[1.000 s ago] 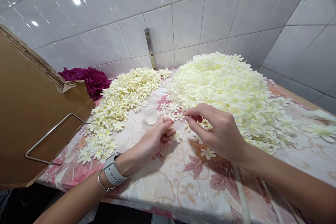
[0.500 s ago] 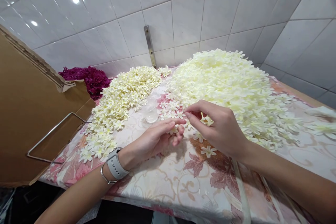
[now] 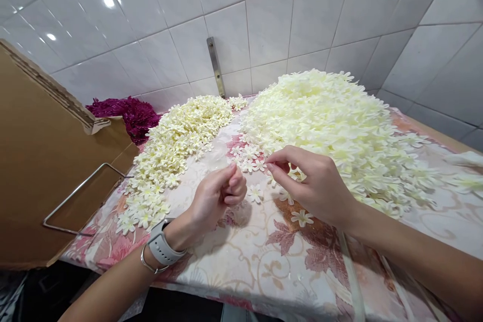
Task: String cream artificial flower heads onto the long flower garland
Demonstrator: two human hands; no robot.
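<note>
**Small blossoms, easy to scatter**

Your left hand point(image 3: 217, 193) is curled almost closed, thumb against the forefinger tip. I cannot tell whether anything sits in that pinch. Your right hand point(image 3: 313, 186) has thumb and forefinger nipped narrow and the other fingers loose. Again, nothing shows clearly between them.

The loose cream fabric flowers point(image 3: 251, 163) lie flat on the floral-print cloth of the tabletop point(image 3: 241, 261). They are at the near foot of the large heap of cream flowers point(image 3: 332, 126), just beyond your fingertips.

The risks, as I judge them:
- Your right wrist rests close against that heap, so a sideways sweep could pull its slope down over the loose blossoms.
- The flowers are light and thin, so a pinch may lift two at once or drop one unseen on the busy pattern.
- The smaller bank of cream flowers point(image 3: 177, 141), left of the heap, runs close to the tabletop's edge, where a nudge could spill some off.

Further left of the heap are a clump of magenta flowers point(image 3: 128, 113) and a brown cardboard box point(image 3: 45, 161).

I can read no brand, label or writing anywhere. The face of the grey wristwatch point(image 3: 162, 249) is turned away.
</note>
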